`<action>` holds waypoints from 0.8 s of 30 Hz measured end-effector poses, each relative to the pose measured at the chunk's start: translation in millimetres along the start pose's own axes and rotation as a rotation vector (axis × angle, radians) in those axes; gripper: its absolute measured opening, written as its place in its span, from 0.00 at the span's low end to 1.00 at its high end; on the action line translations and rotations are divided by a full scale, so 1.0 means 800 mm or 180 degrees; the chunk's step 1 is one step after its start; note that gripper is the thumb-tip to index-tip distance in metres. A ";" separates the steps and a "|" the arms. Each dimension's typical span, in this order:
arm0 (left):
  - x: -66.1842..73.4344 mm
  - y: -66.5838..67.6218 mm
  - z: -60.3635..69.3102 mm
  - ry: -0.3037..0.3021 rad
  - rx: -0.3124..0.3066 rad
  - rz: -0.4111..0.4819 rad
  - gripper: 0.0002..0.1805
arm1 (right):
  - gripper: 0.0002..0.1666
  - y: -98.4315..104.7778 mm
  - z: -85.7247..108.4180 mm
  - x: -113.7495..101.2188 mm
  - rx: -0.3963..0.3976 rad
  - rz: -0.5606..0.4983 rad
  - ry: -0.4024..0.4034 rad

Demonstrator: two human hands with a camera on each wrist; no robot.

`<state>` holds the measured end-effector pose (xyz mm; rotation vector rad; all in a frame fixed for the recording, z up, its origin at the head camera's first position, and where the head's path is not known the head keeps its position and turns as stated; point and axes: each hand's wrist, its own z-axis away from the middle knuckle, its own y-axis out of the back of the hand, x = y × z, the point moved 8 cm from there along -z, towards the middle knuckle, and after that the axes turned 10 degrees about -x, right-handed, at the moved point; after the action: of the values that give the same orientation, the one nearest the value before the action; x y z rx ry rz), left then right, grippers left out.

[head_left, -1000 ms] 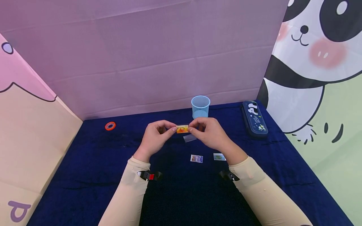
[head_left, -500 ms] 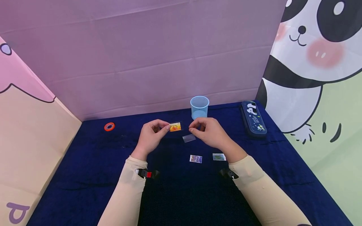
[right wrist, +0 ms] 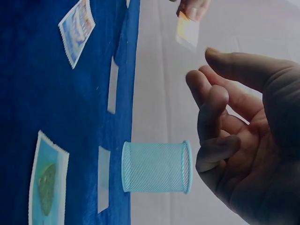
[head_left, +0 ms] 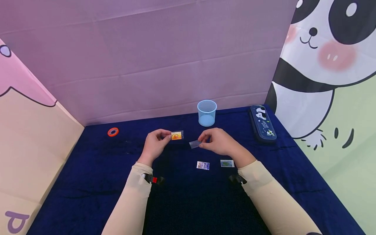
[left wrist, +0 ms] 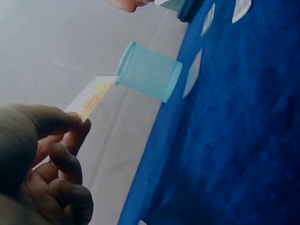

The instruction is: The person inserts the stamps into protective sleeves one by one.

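Observation:
Between thumb and fingers, my left hand (head_left: 153, 145) pinches a clear sleeve with a small orange-yellow stamp (head_left: 176, 135) inside; the sleeve's clear end sticks out to the right. The stamp (left wrist: 96, 98) shows tilted in the left wrist view. My right hand (head_left: 218, 141) hovers at the right end of an empty clear sleeve (head_left: 194, 144) lying on the cloth. In the right wrist view its bent fingers stand apart from the thumb, with nothing between them. Nearer the front lie a purple-blue stamp (head_left: 203, 165) and a green-blue stamp (head_left: 227, 163).
A light blue mesh cup (head_left: 207, 114) stands at the back. An orange tape roll (head_left: 113, 132) lies at the back left, a dark blue panda case (head_left: 263, 124) at the right. The right wrist view shows another clear strip (right wrist: 103, 179) beside the cup.
The right hand has let go of the stamp's sleeve and moved down toward the sleeve on the cloth. My left hand has carried the orange stamp to the left.

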<state>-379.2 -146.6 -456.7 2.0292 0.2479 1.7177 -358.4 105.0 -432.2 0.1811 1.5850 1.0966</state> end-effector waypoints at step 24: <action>-0.066 -0.020 -0.008 0.0749 -0.0122 -0.0316 0.07 | 0.12 -0.045 -0.006 0.051 -0.0988 -0.0068 -0.0448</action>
<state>-393.2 -153.4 -510.3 1.7565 0.3820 1.8825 -361.5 108.2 -487.0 0.0318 1.2715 1.2691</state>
